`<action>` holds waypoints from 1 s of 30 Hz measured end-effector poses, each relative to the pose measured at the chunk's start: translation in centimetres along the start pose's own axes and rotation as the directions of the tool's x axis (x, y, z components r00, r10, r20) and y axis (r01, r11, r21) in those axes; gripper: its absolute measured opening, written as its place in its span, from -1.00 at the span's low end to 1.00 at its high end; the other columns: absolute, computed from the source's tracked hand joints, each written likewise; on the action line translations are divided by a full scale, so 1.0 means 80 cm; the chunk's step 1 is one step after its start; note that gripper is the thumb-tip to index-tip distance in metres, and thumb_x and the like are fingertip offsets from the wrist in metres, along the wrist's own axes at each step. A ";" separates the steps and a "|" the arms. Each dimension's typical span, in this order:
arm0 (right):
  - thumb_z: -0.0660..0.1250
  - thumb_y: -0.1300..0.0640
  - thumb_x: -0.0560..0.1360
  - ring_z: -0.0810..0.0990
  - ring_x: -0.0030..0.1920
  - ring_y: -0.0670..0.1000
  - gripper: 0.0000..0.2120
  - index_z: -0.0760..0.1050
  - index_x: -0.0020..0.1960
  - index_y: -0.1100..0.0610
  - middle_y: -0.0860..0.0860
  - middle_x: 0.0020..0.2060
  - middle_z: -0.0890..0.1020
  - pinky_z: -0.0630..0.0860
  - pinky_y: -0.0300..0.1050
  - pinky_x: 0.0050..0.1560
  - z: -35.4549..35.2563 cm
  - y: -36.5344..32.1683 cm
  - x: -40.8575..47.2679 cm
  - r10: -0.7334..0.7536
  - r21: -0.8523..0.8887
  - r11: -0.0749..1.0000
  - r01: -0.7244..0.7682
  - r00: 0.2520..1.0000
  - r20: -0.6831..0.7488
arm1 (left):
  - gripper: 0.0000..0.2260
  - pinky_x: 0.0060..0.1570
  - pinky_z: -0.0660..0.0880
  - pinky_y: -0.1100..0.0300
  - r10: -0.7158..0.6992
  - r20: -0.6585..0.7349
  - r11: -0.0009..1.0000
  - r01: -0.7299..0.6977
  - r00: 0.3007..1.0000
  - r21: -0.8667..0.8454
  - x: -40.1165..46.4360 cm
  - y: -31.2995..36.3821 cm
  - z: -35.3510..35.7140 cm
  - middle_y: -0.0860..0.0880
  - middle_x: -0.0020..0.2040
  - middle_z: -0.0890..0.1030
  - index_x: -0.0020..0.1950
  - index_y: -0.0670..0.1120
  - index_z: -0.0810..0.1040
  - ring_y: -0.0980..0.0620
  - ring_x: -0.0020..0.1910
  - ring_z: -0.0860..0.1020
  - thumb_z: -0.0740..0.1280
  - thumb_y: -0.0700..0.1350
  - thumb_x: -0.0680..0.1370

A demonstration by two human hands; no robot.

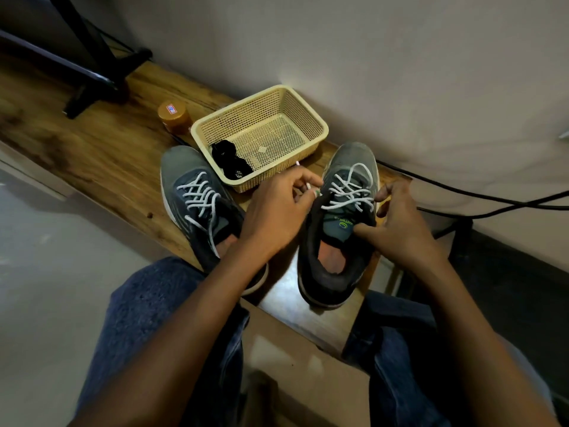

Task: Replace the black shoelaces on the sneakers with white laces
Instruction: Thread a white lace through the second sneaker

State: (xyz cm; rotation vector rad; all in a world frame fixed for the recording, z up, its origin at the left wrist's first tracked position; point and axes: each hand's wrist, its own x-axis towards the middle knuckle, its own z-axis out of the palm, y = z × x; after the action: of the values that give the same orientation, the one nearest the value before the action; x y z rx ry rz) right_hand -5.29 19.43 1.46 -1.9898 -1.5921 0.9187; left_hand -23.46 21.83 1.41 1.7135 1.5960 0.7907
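Observation:
Two grey sneakers stand on a wooden bench. The left sneaker (197, 198) is fully threaded with a white lace. The right sneaker (341, 229) carries a white lace (351, 189) crossed through most eyelets. My left hand (277, 211) pinches one end of that lace at the shoe's left side. My right hand (397, 223) grips the right sneaker, thumb on the tongue, fingers at the lace on its right edge. Bundled black laces (229, 163) lie in a cream basket (308, 106).
An orange-lidded jar (174, 115) stands left of the basket. A black stand's legs (101, 75) rest on the bench at the far left. Black cables (477, 198) run along the wall at the right. My knees in blue jeans sit below the bench.

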 end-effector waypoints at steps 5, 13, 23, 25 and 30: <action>0.48 0.19 0.36 0.43 -0.23 -0.03 -0.53 0.22 0.07 0.08 0.03 -0.09 0.41 0.42 -0.07 -0.28 -0.002 -0.004 -0.002 0.016 0.019 1.000 -0.016 1.000 0.013 | -0.87 -0.28 0.34 0.25 -0.113 -0.106 0.961 0.136 0.988 0.240 -0.002 0.005 -0.010 0.20 -0.12 0.59 0.05 0.13 0.61 0.19 -0.20 0.50 0.32 -0.04 0.57; 0.48 0.17 0.35 0.45 -0.17 0.05 -0.53 0.22 0.05 0.05 0.11 0.01 0.42 0.42 -0.04 -0.19 0.001 -0.001 -0.001 -0.003 -0.015 1.000 0.003 1.000 0.004 | -0.73 0.23 0.26 -0.01 0.083 -0.016 0.913 -0.070 0.996 0.401 0.001 -0.003 0.002 0.08 0.32 0.37 0.19 0.17 0.54 0.00 0.30 0.26 0.37 -0.07 0.52; 0.49 0.17 0.36 0.42 -0.23 -0.03 -0.54 0.24 0.05 0.05 0.00 -0.08 0.39 0.42 -0.08 -0.25 0.001 0.002 -0.001 -0.008 0.033 0.999 0.009 1.000 -0.014 | -0.66 0.13 0.31 0.02 -0.106 -0.034 0.992 0.103 0.994 -0.072 0.014 -0.006 -0.002 -0.02 -0.08 0.65 -0.20 -0.01 0.58 -0.03 0.02 0.51 0.22 0.19 0.57; 0.52 0.13 0.35 0.42 -0.22 -0.06 -0.51 0.24 0.06 0.06 -0.04 -0.11 0.38 0.38 -0.14 -0.29 -0.001 0.003 -0.002 -0.016 0.046 0.999 0.016 1.000 -0.004 | -0.69 0.10 0.48 0.00 -0.177 -0.009 0.870 0.152 0.984 -0.468 0.012 0.007 -0.010 -0.14 -0.10 0.68 -0.26 -0.06 0.54 -0.11 -0.03 0.61 0.22 0.02 0.63; 0.57 -0.01 0.29 0.42 0.02 -0.03 -0.38 0.22 0.12 0.03 0.03 0.09 0.36 0.38 -0.27 -0.25 -0.002 0.001 -0.005 -0.060 0.037 0.998 0.058 0.996 0.073 | -0.73 0.18 0.52 0.09 -0.110 0.065 0.748 0.126 0.992 -0.652 0.012 0.018 -0.006 -0.14 -0.04 0.69 -0.22 -0.12 0.56 -0.04 0.00 0.65 0.19 -0.17 0.64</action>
State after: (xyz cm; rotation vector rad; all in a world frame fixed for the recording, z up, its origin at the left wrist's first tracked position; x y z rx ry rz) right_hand -5.14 19.01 1.63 -1.8957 -1.6543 1.0004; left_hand -22.88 22.78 2.87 1.0880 1.1822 1.1011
